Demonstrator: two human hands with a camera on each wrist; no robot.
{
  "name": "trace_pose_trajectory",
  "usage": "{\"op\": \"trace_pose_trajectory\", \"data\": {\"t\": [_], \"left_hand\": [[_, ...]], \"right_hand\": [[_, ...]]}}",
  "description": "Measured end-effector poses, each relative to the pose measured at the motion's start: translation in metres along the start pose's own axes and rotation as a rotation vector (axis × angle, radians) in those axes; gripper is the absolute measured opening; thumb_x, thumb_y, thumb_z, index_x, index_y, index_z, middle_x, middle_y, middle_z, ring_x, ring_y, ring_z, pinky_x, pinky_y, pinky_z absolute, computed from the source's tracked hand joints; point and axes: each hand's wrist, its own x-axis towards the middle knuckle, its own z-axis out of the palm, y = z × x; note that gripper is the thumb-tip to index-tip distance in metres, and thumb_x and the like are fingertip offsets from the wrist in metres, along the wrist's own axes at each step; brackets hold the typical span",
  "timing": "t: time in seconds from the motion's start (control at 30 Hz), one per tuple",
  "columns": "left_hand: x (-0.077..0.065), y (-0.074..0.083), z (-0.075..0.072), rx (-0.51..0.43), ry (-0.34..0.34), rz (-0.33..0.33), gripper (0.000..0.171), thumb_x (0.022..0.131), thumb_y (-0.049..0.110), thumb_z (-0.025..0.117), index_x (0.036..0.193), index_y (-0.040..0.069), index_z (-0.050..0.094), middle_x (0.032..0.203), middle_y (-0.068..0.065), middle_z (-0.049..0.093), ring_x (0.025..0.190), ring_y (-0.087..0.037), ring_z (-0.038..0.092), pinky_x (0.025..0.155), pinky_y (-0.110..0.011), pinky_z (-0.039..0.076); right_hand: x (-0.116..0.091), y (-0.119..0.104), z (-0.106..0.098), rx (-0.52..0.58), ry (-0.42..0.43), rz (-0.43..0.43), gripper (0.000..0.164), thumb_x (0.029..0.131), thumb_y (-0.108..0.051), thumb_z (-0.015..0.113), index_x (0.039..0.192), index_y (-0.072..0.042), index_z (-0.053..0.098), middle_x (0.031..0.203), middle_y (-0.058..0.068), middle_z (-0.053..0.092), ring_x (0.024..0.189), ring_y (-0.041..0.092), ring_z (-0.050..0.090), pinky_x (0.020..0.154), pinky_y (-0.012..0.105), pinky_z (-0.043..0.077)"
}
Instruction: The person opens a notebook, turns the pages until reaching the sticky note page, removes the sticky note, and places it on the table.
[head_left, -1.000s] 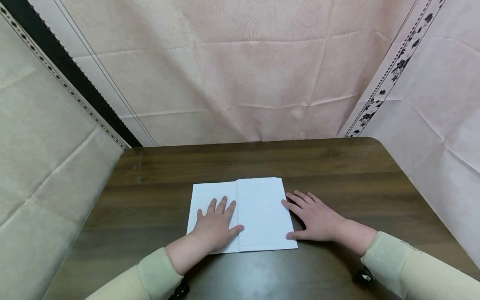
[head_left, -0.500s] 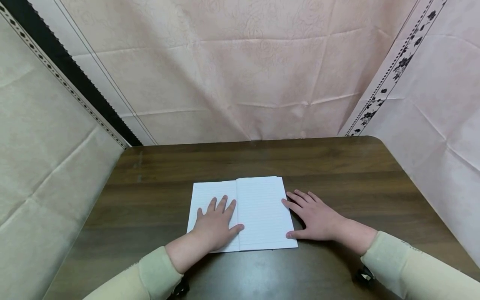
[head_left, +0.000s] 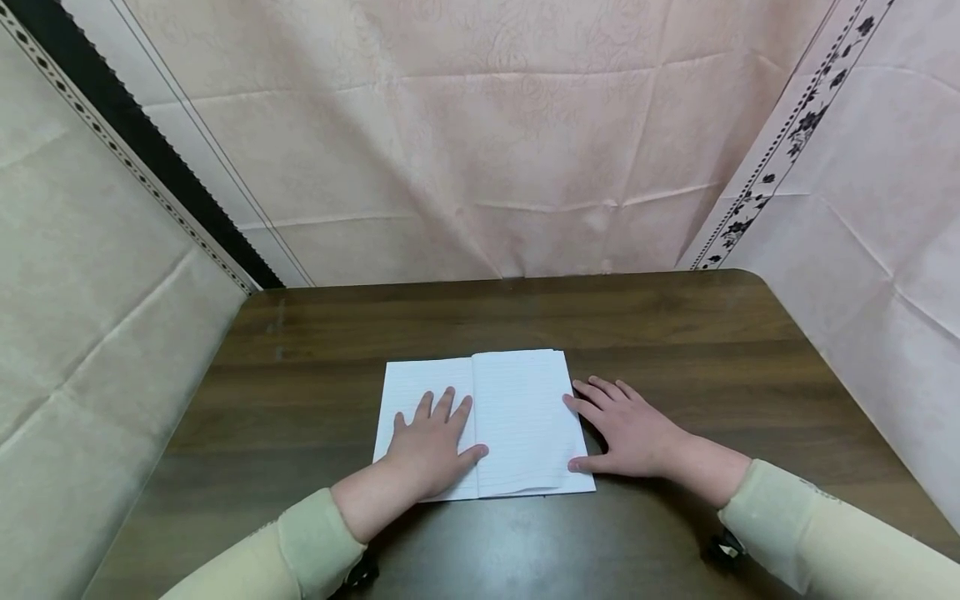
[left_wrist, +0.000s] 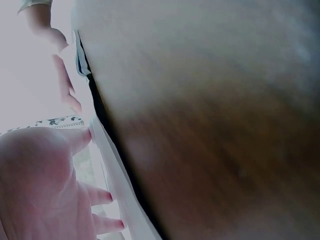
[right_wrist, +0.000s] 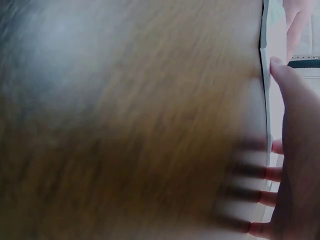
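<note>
An open notebook [head_left: 521,417] with lined white pages lies flat on the brown wooden table. Spread over its left page is my left hand [head_left: 427,454], fingers straight, with the thumb reaching across the fold. My right hand [head_left: 637,433] is at the notebook's right edge. Its index fingertip touches the upper part of that edge, and the thumb [head_left: 581,465] rests on the right page near the lower corner. Along the bottom, the top sheet is slightly buckled up. In the right wrist view, the right hand's other fingertips [right_wrist: 267,197] stand on the table beside the notebook.
The wooden table [head_left: 337,333] extends around the notebook on all sides. Pale cloth [head_left: 480,167] hangs behind the table's far edge, with more cloth at left and right. A dark wrist device [head_left: 726,548] shows below the right sleeve.
My right thumb has slid slightly left onto the right page, and the top sheet's lower edge has bowed upward. The left hand stays in place on the left page.
</note>
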Motion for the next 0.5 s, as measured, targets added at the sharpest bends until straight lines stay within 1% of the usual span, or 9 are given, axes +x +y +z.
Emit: {"op": "trace_pose_trajectory", "data": {"t": [0.33, 0.4, 0.5], "left_hand": [[0.0014, 0.0009, -0.0004, -0.015, 0.004, -0.013, 0.081, 0.093, 0.065, 0.049, 0.156, 0.018, 0.032, 0.162, -0.013, 0.023, 0.147, -0.041, 0.019, 0.106, -0.072, 0.022], [0.0002, 0.0022, -0.0001, -0.008, 0.025, -0.003, 0.079, 0.093, 0.064, 0.051, 0.154, 0.016, 0.036, 0.160, -0.014, 0.028, 0.145, -0.041, 0.024, 0.106, -0.071, 0.025], [-0.0038, 0.0055, -0.0003, 0.045, 0.086, 0.045, 0.073, 0.094, 0.059, 0.054, 0.148, 0.011, 0.046, 0.150, -0.016, 0.042, 0.136, -0.040, 0.039, 0.103, -0.063, 0.037]], "right_hand": [[0.0030, -0.0030, -0.0030, -0.015, -0.013, 0.021, 0.101, 0.080, -0.086, 0.043, 0.155, -0.018, 0.036, 0.160, 0.009, 0.030, 0.147, 0.035, 0.022, 0.114, 0.060, 0.018], [0.0032, -0.0037, -0.0036, -0.010, -0.019, 0.022, 0.101, 0.080, -0.086, 0.043, 0.154, -0.018, 0.037, 0.160, 0.009, 0.030, 0.147, 0.035, 0.022, 0.114, 0.061, 0.019], [0.0034, -0.0047, -0.0041, -0.007, -0.028, 0.028, 0.102, 0.080, -0.087, 0.043, 0.154, -0.018, 0.037, 0.159, 0.009, 0.031, 0.147, 0.035, 0.023, 0.114, 0.061, 0.019]]}}
